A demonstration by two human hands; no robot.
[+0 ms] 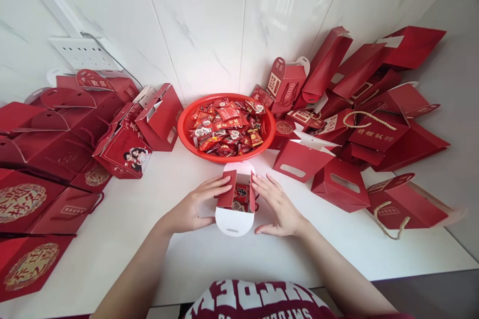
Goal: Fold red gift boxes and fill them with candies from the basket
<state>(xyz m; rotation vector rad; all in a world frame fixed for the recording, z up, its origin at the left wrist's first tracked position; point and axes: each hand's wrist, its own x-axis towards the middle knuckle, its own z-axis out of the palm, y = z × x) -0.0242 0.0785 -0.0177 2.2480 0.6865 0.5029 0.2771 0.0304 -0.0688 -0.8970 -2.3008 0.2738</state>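
Note:
A small red gift box (237, 198) with white flaps stands open on the white table in front of me, with wrapped candies inside. My left hand (194, 207) touches its left side, fingers laid against the left red flap. My right hand (276, 205) rests against its right side with fingers stretched out, apart and flat. Just behind the box sits a round red basket (186, 124) heaped with red-wrapped candies (228, 132).
Folded red gift boxes are piled at the right (359, 124) and stacked at the left (56, 134) along the tiled wall. One left box shows a cartoon couple (136, 158). A white socket strip (84, 52) hangs on the wall. The table edge (430, 269) runs near me.

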